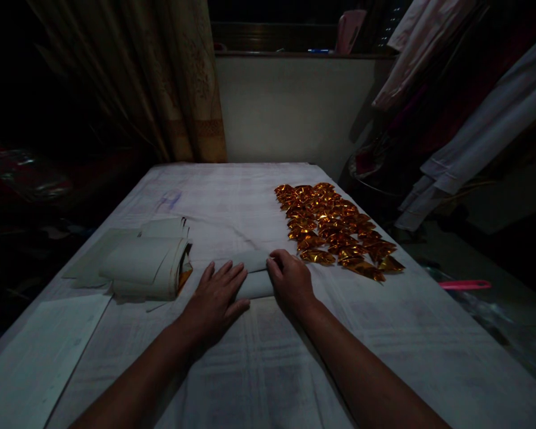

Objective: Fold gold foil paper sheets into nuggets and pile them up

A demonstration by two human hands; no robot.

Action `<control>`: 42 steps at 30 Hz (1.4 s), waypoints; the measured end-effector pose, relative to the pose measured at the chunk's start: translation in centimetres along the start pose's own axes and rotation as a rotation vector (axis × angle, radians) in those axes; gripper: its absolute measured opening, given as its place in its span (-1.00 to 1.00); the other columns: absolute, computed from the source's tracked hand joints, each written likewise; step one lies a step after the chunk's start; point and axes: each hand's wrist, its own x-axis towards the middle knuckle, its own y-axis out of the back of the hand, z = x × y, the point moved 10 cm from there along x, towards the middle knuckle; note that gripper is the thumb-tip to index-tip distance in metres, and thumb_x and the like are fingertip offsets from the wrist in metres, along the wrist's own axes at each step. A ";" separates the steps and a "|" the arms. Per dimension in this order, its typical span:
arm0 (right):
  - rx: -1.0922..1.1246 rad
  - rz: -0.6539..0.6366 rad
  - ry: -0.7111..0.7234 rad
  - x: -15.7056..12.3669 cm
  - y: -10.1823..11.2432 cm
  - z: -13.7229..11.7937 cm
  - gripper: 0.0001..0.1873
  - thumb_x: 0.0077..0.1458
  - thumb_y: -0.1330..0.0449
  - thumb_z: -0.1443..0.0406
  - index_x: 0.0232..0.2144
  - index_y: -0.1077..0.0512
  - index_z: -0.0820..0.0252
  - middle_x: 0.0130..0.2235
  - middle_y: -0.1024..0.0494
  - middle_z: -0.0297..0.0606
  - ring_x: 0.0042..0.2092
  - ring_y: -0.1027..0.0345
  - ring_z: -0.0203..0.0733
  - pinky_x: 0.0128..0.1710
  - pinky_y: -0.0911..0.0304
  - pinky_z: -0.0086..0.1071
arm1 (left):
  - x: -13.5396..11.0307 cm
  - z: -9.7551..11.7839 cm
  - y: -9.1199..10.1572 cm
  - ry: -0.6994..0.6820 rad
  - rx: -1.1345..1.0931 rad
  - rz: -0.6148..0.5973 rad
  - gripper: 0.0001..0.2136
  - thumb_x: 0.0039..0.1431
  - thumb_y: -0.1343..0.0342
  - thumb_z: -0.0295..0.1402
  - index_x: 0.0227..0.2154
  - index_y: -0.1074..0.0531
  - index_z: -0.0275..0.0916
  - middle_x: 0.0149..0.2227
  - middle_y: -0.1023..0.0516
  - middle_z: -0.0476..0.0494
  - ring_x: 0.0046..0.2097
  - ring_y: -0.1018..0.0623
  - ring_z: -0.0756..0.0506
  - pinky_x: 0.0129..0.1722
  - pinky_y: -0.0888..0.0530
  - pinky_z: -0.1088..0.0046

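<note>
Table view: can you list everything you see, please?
table: one, white-covered, centre
folded sheet: one, grey, mid-table, under both hands
paper stack: one, grey, table left
foil pieces: many, gold-orange, table right
flat sheet: one, pale, near left corner
curtain: one, beige, behind left
clothes: several, pale, hanging right
pink stick: one, low at far right
left hand: one, flat on folded sheet
right hand: one, on folded sheet's right end
</note>
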 end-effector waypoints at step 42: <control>-0.017 -0.124 0.625 -3.9 -0.3 -5.1 -0.86 0.21 -0.18 0.35 -0.22 -0.53 0.10 -0.15 -0.66 -0.18 -0.13 -0.53 -0.11 -0.10 -0.31 -0.26 | 0.2 0.3 3.1 -0.046 -0.146 0.181 -0.76 0.23 -0.17 -0.19 -0.10 -0.44 -0.15 -0.11 -0.65 -0.16 -0.09 -0.61 -0.19 0.19 -0.33 0.02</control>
